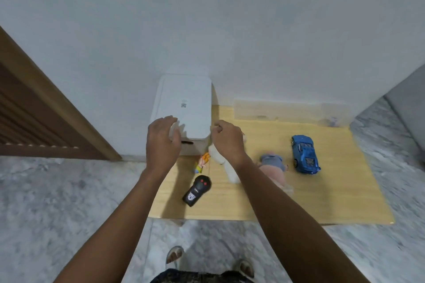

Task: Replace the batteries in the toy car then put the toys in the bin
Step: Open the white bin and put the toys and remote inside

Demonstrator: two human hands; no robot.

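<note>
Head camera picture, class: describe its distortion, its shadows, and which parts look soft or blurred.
Head view: the wide lens bows the brown wooden door frame; soft finger shadows fall on the lidded white plastic bin; the left hand and right hand are slightly smeared; the clear plastic box by the wall looks hazy, while the blue toy car stays fairly crisp.

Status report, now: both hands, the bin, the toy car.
Left hand open at bin lid's near edge. Right hand loosely curled, empty. Lid on. Toy car untouched on mat.
</note>
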